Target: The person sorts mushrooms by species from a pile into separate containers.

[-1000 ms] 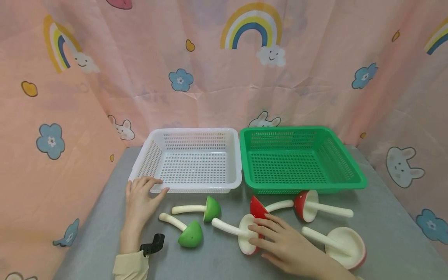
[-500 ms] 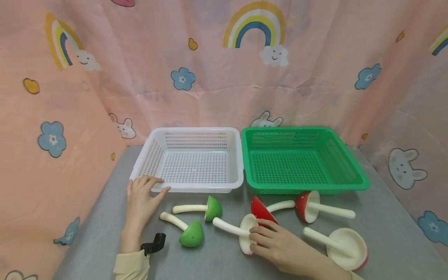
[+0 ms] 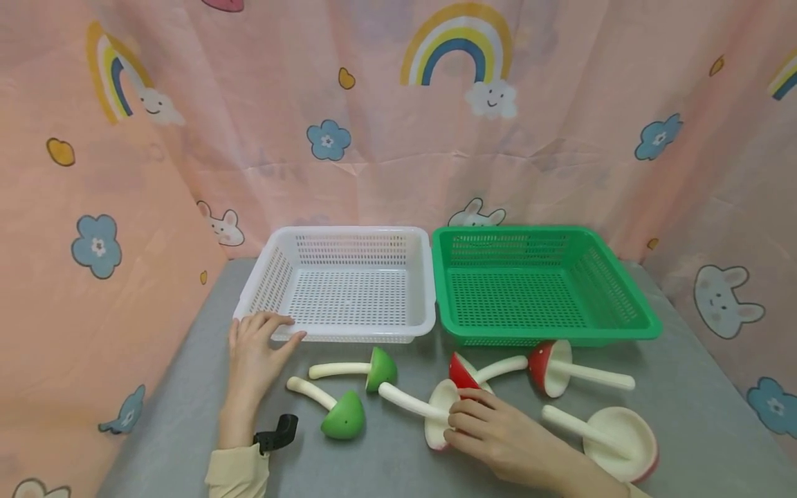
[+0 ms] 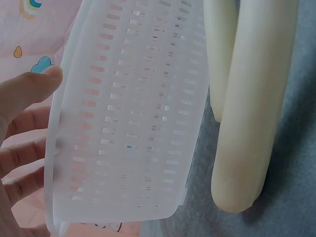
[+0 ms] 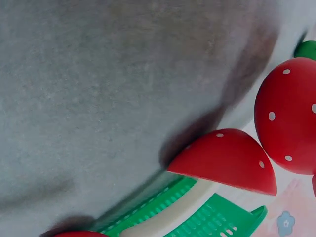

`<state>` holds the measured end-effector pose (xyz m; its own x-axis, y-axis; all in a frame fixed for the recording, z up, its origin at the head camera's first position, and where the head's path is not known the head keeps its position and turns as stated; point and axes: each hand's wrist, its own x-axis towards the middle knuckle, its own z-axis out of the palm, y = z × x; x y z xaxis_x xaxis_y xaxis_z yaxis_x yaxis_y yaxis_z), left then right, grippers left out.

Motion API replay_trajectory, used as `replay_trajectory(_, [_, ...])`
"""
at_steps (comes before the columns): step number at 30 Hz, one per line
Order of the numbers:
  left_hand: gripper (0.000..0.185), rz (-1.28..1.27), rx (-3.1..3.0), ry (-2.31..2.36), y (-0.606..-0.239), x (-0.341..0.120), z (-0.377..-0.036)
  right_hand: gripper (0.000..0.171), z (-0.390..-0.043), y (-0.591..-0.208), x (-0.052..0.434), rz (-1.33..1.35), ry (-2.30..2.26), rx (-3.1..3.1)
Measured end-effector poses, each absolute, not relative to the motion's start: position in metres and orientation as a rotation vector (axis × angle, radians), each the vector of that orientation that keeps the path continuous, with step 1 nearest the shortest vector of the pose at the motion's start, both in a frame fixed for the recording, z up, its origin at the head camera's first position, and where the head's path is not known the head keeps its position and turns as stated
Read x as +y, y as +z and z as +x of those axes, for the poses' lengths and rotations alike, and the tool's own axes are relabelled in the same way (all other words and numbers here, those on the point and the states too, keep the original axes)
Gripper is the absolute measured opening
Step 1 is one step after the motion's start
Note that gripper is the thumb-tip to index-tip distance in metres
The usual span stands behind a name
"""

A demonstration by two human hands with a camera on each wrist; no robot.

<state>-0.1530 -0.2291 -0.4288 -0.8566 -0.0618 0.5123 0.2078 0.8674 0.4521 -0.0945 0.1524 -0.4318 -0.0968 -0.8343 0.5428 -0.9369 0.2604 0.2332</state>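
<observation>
The right hand (image 3: 498,436) grips the cap of a red mushroom (image 3: 439,415) lying on the table (image 3: 386,463), just in front of the green basket (image 3: 629,304). The left hand (image 3: 255,349), fingers relaxed and slightly apart, rests on the white basket (image 3: 349,238)'s near corner. No writing is readable anywhere.

The left hand (image 3: 257,351) lies near the bench's left edge, palm down, fingers straight and slightly spread toward the far side, thumb angled out to the right; its forearm runs back toward the near edge and ends in a cream sleeve (image 3: 238,474). The right hand (image 3: 495,432) comes in from the near right corner, palm down, its fingers (image 3: 463,417) bent and pointing left.
</observation>
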Motion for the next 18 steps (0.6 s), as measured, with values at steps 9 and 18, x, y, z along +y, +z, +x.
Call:
replay_trajectory(9, [0.028,-0.117,-2.506,-0.675,-0.430,-0.229,-0.153,0.028,-0.092,-0.413,0.151,1.529,0.325,-1.910])
replay_trajectory(18, [0.028,-0.104,-2.523,-0.679,-0.429,-0.229,-0.153,0.027,-0.105,-0.386,0.145,1.522,0.371,-1.797])
